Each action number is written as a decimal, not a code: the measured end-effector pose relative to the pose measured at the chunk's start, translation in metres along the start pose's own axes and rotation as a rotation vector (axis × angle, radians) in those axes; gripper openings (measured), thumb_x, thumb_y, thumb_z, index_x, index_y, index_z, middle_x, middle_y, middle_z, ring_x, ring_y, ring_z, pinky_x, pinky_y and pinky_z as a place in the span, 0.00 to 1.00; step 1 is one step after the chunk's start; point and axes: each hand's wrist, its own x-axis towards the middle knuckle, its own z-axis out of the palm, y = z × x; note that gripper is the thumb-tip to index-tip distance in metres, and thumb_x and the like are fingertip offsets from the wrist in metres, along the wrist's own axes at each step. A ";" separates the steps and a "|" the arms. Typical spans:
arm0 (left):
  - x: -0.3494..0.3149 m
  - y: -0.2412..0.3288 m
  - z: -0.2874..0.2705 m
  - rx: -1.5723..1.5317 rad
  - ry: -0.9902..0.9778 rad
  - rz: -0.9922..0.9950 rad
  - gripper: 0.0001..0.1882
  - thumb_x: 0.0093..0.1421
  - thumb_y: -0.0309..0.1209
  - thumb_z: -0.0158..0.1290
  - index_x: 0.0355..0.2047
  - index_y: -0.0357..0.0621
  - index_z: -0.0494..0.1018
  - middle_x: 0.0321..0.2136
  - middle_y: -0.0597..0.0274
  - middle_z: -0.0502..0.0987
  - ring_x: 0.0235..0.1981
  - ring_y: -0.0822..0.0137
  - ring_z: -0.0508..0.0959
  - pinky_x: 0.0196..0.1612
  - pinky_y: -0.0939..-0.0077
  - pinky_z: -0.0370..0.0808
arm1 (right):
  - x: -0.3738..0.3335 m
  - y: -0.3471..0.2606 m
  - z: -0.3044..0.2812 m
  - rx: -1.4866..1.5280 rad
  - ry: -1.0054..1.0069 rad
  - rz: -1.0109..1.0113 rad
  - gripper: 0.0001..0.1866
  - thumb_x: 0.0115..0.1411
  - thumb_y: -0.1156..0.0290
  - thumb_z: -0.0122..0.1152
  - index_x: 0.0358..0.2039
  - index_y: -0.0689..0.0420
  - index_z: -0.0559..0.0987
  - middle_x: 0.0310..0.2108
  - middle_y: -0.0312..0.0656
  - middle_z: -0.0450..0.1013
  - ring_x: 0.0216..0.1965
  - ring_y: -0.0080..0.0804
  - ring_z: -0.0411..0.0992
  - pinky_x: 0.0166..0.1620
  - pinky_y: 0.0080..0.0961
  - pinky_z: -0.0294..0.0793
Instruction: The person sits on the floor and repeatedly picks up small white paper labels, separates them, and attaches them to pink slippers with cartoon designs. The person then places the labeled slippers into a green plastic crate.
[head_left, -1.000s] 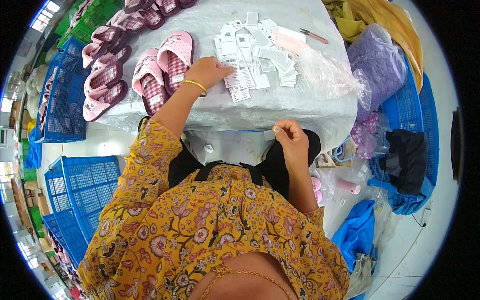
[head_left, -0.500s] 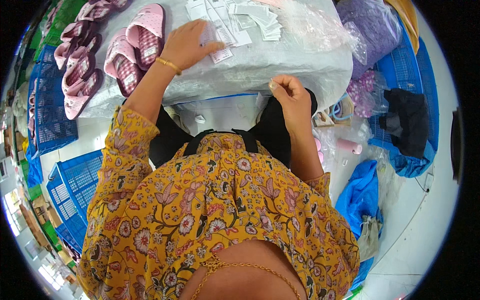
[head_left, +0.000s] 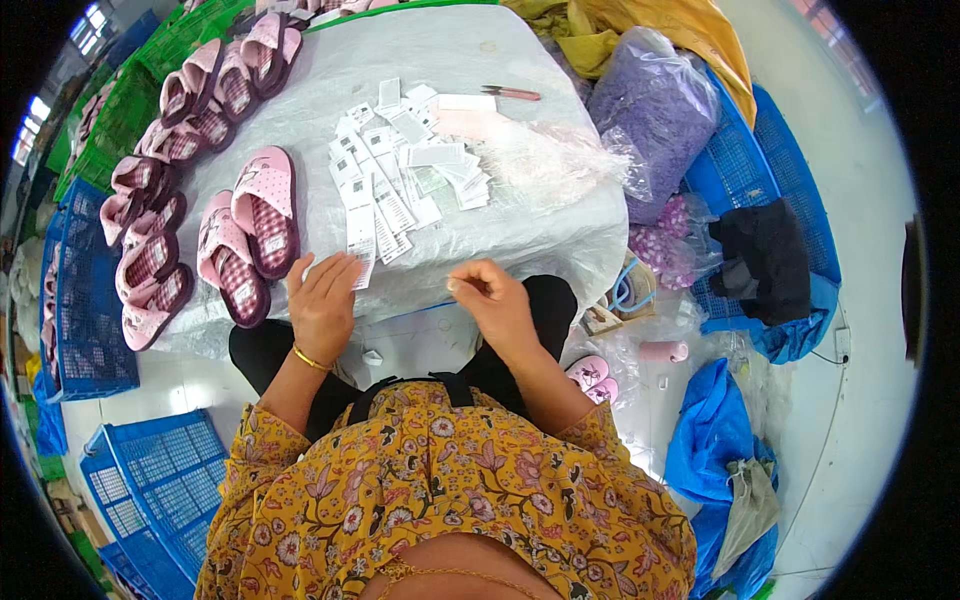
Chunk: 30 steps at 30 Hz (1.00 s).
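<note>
My left hand is at the table's near edge, fingers stretched out. Its fingertips reach the lower end of a long white printed tag. That tag lies at the front of a loose pile of white paper tags. To the right, my right hand hovers over the edge with thumb and forefinger pinched; whatever they hold, if anything, is too small to make out. Left of the pile, a pair of pink slippers with checked insoles rests on the plastic-covered table.
More pink slippers line the table's left side. Thin clear plastic bags and small pink-handled snips lie right of the tags. Blue crates stand at left, and a bag of purple material at right.
My left hand has drawn back from the tag pile to the table's near edge. The view has shifted, showing more of the table's far side. My right hand stays pinched.
</note>
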 end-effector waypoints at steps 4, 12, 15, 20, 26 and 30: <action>0.006 0.005 -0.011 0.001 0.087 -0.006 0.16 0.45 0.18 0.57 0.36 0.46 0.79 0.37 0.65 0.82 0.44 0.65 0.80 0.57 0.58 0.63 | 0.021 -0.006 0.025 0.106 -0.006 -0.008 0.08 0.60 0.71 0.63 0.37 0.61 0.77 0.32 0.35 0.74 0.34 0.17 0.70 0.39 0.19 0.70; -0.008 0.030 -0.029 -0.070 0.095 0.099 0.09 0.52 0.21 0.57 0.33 0.46 0.79 0.38 0.64 0.82 0.44 0.65 0.81 0.58 0.57 0.62 | 0.046 -0.003 0.068 0.206 -0.023 -0.069 0.07 0.61 0.73 0.61 0.37 0.62 0.76 0.31 0.35 0.74 0.32 0.19 0.70 0.38 0.20 0.71; -0.016 0.030 -0.032 -0.088 0.086 0.112 0.06 0.53 0.23 0.58 0.32 0.47 0.79 0.39 0.64 0.82 0.44 0.65 0.81 0.57 0.57 0.63 | 0.044 0.006 0.072 0.270 -0.012 -0.048 0.07 0.60 0.73 0.61 0.37 0.61 0.77 0.30 0.35 0.75 0.31 0.19 0.70 0.37 0.20 0.71; -0.023 0.031 -0.038 -0.096 0.040 0.161 0.09 0.54 0.29 0.60 0.36 0.46 0.79 0.41 0.62 0.81 0.46 0.63 0.80 0.57 0.56 0.63 | 0.028 -0.017 0.073 0.046 -0.079 -0.040 0.05 0.60 0.74 0.62 0.36 0.61 0.77 0.28 0.34 0.74 0.29 0.18 0.68 0.35 0.19 0.70; -0.021 0.038 -0.056 -0.475 0.038 -0.182 0.34 0.51 0.51 0.63 0.51 0.39 0.71 0.52 0.50 0.72 0.53 0.50 0.71 0.57 0.59 0.66 | 0.026 -0.016 0.069 0.102 -0.052 -0.054 0.06 0.60 0.73 0.62 0.36 0.61 0.78 0.27 0.33 0.75 0.28 0.16 0.68 0.34 0.17 0.69; -0.011 0.035 -0.044 -0.898 -0.157 -0.617 0.20 0.57 0.32 0.61 0.47 0.35 0.73 0.41 0.55 0.77 0.45 0.66 0.76 0.51 0.72 0.71 | 0.016 -0.026 0.070 0.073 -0.073 -0.089 0.06 0.60 0.73 0.63 0.36 0.61 0.78 0.28 0.33 0.75 0.29 0.15 0.68 0.34 0.17 0.70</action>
